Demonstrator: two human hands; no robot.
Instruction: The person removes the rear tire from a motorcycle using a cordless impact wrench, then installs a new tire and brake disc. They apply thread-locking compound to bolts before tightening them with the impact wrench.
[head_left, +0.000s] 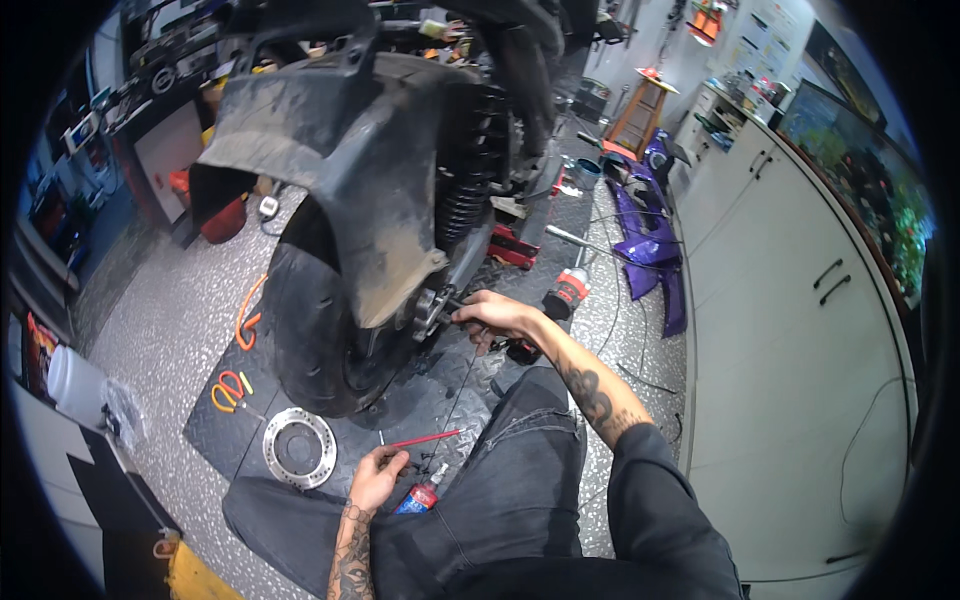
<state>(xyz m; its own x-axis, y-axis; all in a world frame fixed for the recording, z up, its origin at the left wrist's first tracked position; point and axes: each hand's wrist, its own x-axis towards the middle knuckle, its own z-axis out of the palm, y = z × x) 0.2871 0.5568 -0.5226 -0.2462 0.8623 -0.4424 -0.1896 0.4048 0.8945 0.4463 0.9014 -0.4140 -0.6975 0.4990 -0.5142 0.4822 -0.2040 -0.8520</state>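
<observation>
My right hand (496, 315) is at the hub beside the brake caliper (429, 313) of a scooter's wheel, its fingers closed around a dark part or handle there; which of the two is hidden. Above is the muddy black fender (382, 172), over the tire (300, 330). Low in the picture, my left hand (380, 474) has its thumb and forefinger together near small dark pieces (424, 459); whether it grips one is unclear. A red-handled tool (427, 438) lies just beyond it. A perforated brake disc (300, 448) lies flat on the floor mat, and a red bottle (420, 496) is between my legs.
A red and black cordless impact wrench (567, 291) stands right of the wheel. Purple fairing panels (646, 232) and loose cables lie along the white cabinets (795, 337). Orange and yellow hooked tools (229, 391) are on the mat's left side. A wooden stool (636, 118) stands farther back.
</observation>
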